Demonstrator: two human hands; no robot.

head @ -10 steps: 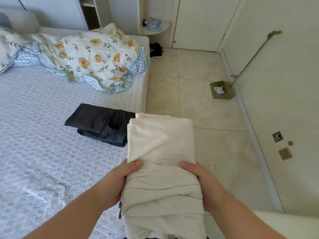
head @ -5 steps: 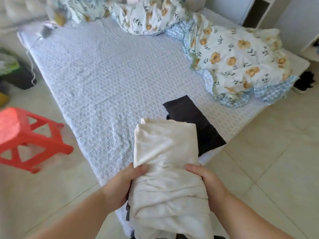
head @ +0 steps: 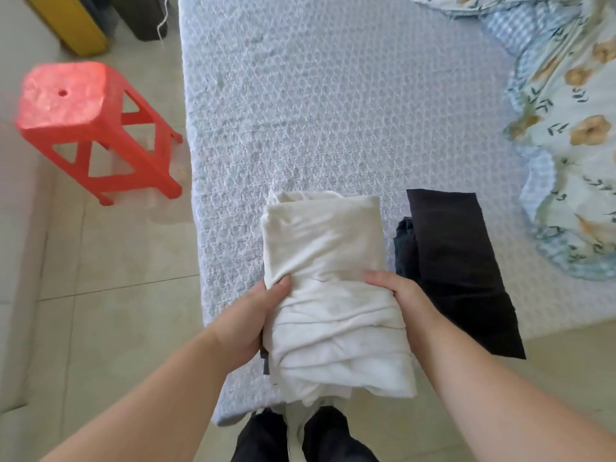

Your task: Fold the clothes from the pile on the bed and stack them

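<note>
Closest to the camera, the left hand point(head: 248, 320) and the right hand point(head: 405, 300) are both squeezing a folded white cloth point(head: 328, 278), one hand on each side, with fingers curled around its edges. The white cloth is sitting over the near edge of the bed point(head: 333, 105), close to the person's legs, and its loose bottom layers are drooping down. Just to the right, a stack of dark folded clothes point(head: 456, 265) is lying by the near edge of the bed too, with one corner poking past the edge. If the hands are loosening too soon, the white cloth could be flopping open and need folding again. If it is landing crooked, the dark stack could be sliding onto the floor. Farther off, a flowery blanket point(head: 573, 128) is bunching up at the right edge, and a red stool point(head: 83, 121) is standing on the floor beside the bed's left edge.
</note>
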